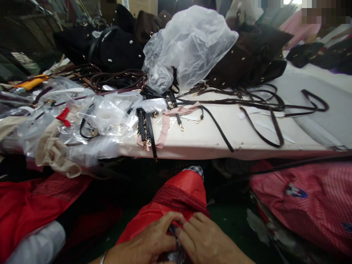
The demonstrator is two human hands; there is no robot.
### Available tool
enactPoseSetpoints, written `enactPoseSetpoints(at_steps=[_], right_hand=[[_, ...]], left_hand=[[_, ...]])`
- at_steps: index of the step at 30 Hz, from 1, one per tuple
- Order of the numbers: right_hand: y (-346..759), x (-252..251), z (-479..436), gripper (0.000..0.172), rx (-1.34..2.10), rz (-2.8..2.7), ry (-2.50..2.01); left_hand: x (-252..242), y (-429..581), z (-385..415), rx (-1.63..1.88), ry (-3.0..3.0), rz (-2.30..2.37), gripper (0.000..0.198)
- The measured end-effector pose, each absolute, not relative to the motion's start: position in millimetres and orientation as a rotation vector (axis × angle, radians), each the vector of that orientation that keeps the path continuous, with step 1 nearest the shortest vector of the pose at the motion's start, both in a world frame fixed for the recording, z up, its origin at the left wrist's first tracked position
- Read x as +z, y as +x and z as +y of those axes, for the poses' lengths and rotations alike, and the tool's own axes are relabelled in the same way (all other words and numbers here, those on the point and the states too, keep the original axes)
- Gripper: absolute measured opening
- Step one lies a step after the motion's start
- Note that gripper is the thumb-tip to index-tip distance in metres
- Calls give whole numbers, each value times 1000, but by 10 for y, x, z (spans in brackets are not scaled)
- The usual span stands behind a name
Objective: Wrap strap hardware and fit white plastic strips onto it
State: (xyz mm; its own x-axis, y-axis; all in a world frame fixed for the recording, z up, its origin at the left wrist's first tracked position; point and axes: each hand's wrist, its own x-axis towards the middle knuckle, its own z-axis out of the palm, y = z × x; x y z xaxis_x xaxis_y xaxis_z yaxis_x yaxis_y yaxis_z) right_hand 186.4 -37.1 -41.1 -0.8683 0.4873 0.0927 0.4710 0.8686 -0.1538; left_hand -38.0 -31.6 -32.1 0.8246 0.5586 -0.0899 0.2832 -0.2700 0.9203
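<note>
Low in the head view, my left hand point(151, 236) and my right hand point(205, 238) meet over my lap. The fingers of both are bent and closed around a dark, shiny thing point(178, 255), mostly hidden by the hands; it looks like something dark in thin plastic, but its kind is not plain. Beneath them lies red cloth point(170, 187) with a checked band. Beyond, at the table's front edge, hang short black straps point(141, 126) with gold-coloured clasps, beside a pink strip point(165, 128).
The white-covered table point(189, 141) bears long dark straps point(277, 106), see-through plastic bags point(112, 113) and a beige cloth piece point(56, 154). Behind stand black bags point(115, 49), dark brown bags point(247, 55) and a puffed plastic bag point(198, 40). A pink checked cover point(308, 205) is at right.
</note>
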Motion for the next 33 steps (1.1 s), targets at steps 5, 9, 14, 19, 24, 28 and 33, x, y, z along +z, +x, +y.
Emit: enactPoseSetpoints(at_steps=[5,9,14,19,24,28,33], right_hand=[[2020,-289,-279,41,263,-2904,-944],[2086,-218,-263,41,279,-2870,-962],[1983,-67,-216,36,306,-2903,-867],[1824,-21,-192,32,268,-2896,-808],[1694,-211,-303,27,258,-3012,-700],[1682,-218,-281,26,290,-2981,-722],[1750,-76,-143,23,331,-2914,-842]], left_hand=[[-355,-410,-343,311,1853,684,20],[-359,-406,-341,349,1870,687,22],[-366,-380,-346,309,1928,649,26],[-524,-359,-422,371,2073,586,19],[-637,-348,-488,381,2026,579,32],[-699,-351,-510,368,1993,606,34],[-737,-343,-471,370,2008,609,16]])
